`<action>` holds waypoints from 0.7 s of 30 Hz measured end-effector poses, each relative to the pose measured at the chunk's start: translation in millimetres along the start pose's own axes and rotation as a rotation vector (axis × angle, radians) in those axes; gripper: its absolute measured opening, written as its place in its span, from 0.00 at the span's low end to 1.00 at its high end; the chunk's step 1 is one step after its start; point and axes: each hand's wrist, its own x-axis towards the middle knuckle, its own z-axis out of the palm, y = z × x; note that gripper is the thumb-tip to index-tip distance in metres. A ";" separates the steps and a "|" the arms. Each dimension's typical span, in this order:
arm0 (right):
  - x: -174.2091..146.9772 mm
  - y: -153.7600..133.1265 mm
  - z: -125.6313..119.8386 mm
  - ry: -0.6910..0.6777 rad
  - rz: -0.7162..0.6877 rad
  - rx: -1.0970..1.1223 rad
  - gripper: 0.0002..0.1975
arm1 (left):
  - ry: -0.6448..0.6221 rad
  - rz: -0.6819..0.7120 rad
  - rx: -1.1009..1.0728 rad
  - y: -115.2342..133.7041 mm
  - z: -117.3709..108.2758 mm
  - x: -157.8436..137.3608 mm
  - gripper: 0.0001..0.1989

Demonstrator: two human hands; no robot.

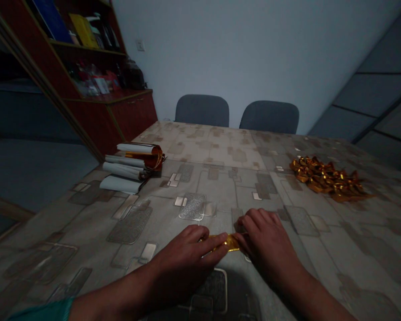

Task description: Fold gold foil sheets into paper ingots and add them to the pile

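Observation:
A narrow folded strip of gold foil paper [233,243] lies low over the table between my two hands. My left hand [197,252] grips its left part, the index finger stretched along the foil. At the strip's right end, my right hand [262,236] has its fingers curled down and pinched on it. Most of the strip is hidden under my fingers. Off to the right sits a cluster of folded gold foil pieces [330,178]. On the left lies a stack of folded paper sheets [123,171], pale outside and gold-orange inside.
A patterned tablecloth [217,178] covers the table. Two grey chairs [202,109] stand at its far side by the wall. A reddish-brown cabinet [133,113] with crowded shelves is at the back left.

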 end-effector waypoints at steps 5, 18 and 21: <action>-6.3 -4.8 5.3 -0.106 0.011 0.269 0.06 | -0.046 0.026 -0.008 -0.4 -3.6 0.7 0.25; -8.9 -6.9 12.3 -0.166 0.029 0.223 0.07 | -0.056 0.089 -0.111 -19.6 5.4 -9.7 0.31; -8.8 -6.0 10.3 -0.175 0.018 0.245 0.06 | -0.090 0.088 -0.151 -21.4 3.3 -12.2 0.33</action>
